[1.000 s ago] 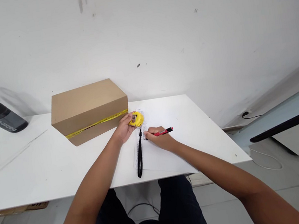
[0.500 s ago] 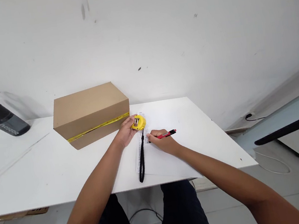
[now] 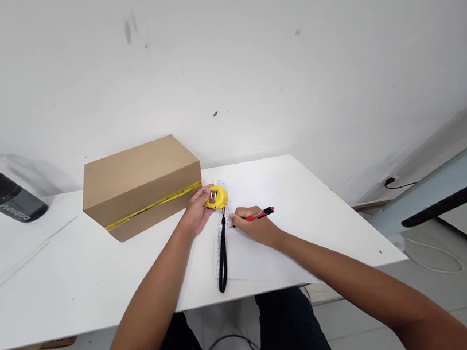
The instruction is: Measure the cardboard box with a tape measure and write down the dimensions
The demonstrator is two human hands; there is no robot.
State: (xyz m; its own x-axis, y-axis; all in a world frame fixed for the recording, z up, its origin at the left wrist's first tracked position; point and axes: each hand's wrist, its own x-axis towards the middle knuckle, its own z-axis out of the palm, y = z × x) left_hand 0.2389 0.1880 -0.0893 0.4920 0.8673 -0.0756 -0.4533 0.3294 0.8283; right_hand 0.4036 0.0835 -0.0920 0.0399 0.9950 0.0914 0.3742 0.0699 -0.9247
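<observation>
My left hand (image 3: 197, 215) is closed around a yellow tape measure (image 3: 218, 197), whose black wrist strap (image 3: 222, 257) hangs down across the paper. A red and black pen (image 3: 259, 215) is gripped in my right hand (image 3: 253, 227), its tip end low over the written part of a white sheet of paper (image 3: 263, 260). Small handwriting or print runs along the sheet's left side, partly hidden by the tape measure and my fingers. Just left of my left hand stands a closed cardboard box (image 3: 143, 185) with yellow tape along its side.
A dark water bottle (image 3: 0, 187) stands at the far left of the white table (image 3: 37, 295). The wall (image 3: 242, 52) rises right behind the table. On the right are a light blue panel (image 3: 447, 185) with a black edge and a cable on the floor.
The whole view has tilted slightly, so the table and box appear a little lower. Both hands keep their holds on the tape measure and the pen.
</observation>
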